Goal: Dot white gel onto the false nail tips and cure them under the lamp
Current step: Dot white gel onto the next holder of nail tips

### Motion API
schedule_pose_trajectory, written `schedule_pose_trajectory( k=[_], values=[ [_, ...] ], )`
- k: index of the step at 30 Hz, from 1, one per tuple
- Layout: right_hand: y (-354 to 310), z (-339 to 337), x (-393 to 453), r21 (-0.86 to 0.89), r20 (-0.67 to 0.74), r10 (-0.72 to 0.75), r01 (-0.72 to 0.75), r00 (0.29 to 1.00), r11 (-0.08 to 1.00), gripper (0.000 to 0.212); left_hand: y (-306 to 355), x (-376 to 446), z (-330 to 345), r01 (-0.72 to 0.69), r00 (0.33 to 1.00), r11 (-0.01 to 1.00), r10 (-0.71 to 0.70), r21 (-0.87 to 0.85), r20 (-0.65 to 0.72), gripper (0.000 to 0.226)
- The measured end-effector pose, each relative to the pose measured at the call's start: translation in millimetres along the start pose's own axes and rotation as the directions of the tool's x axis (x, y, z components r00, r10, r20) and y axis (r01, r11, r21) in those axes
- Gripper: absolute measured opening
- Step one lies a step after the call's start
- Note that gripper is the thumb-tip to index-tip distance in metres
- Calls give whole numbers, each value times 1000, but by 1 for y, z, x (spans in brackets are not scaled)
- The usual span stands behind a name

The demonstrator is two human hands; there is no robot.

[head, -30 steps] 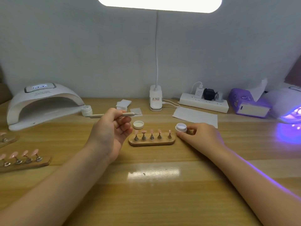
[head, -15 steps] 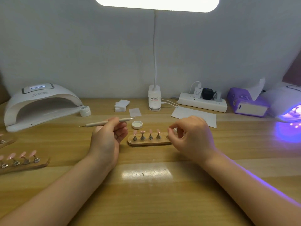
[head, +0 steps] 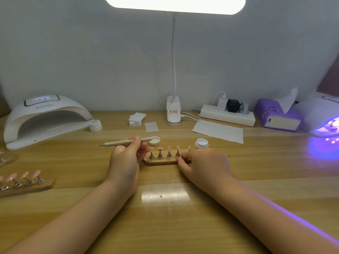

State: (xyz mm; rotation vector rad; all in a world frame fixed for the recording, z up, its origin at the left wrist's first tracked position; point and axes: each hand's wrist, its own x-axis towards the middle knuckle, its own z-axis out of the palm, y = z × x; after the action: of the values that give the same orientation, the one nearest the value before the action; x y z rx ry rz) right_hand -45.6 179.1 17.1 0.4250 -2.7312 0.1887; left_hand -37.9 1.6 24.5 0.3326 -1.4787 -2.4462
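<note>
Hands at middle of glossy wood-grain table [head: 183,217]. Left hand [head: 126,160] pinches slim beige dotting pen [head: 126,143], held level, fine metal tip pointing left. Right hand [head: 201,165] grips right end of oblong rounded wooden stand [head: 161,161], fingers curled round it; pink false nail tips [head: 160,149] sit on small metal pegs along it. Open round white gel jar [head: 201,143] just behind stand's right end, its flat lid [head: 154,141] behind left end. White domed cure lamp [head: 44,118] at back left corner; second lamp [head: 322,116] glows violet at right edge.

Nail workstation, curing lamps [head: 45,118] (one glowing violet), practice tips [head: 160,149], wooden desk [head: 165,217]
</note>
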Motion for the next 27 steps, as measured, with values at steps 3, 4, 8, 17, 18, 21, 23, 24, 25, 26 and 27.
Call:
schedule_pose_trajectory(
  k=[3, 4, 8, 17, 18, 21, 23, 24, 25, 26, 27],
  values=[
    [-1, -1, 1, -68, 9, -14, 14, 1000, 998, 45, 2, -1, 0, 16, 1000, 1000, -16, -24, 14, 12],
    [-2, -2, 1, -98, 8, -22, 23, 1000, 995, 46, 2, -1, 0, 27, 1000, 999, -27, -33, 14, 12],
    [0, -3, 3, -158, 19, -46, 48, 999, 986, 50, 2, -1, 0, 90, 996, 992, -89, -86, 17, 15],
    [2, 3, 7, -18, -24, 2, -2, 1000, 1000, 41, 1, 1, 0, 110, 994, 987, -108, -118, 27, 12],
    [2, 3, 7, -3, -28, 2, -2, 1000, 1000, 39, 1, 1, 0, 107, 994, 987, -105, -117, 26, 11],
    [2, 4, 9, 19, -15, 13, -13, 1000, 1000, 39, 1, 1, 0, 104, 994, 988, -101, -111, 27, 10],
    [3, 4, 10, 21, -19, 19, -19, 1000, 1000, 40, 1, 1, 0, 101, 995, 989, -98, -105, 32, 10],
    [4, 4, 10, 14, -26, 18, -18, 999, 1000, 40, 1, 1, 0, 100, 995, 990, -97, -102, 34, 10],
    [5, 4, 10, 15, -31, 18, -18, 999, 1000, 39, 1, 1, 0, 100, 995, 990, -97, -99, 36, 10],
    [5, 4, 10, 28, -31, 18, -17, 999, 999, 38, 1, 1, 0, 100, 995, 990, -97, -96, 38, 10],
    [6, 3, 10, 44, -31, 12, -11, 999, 999, 37, 1, 1, 0, 101, 994, 990, -97, -94, 40, 11]
  ],
)
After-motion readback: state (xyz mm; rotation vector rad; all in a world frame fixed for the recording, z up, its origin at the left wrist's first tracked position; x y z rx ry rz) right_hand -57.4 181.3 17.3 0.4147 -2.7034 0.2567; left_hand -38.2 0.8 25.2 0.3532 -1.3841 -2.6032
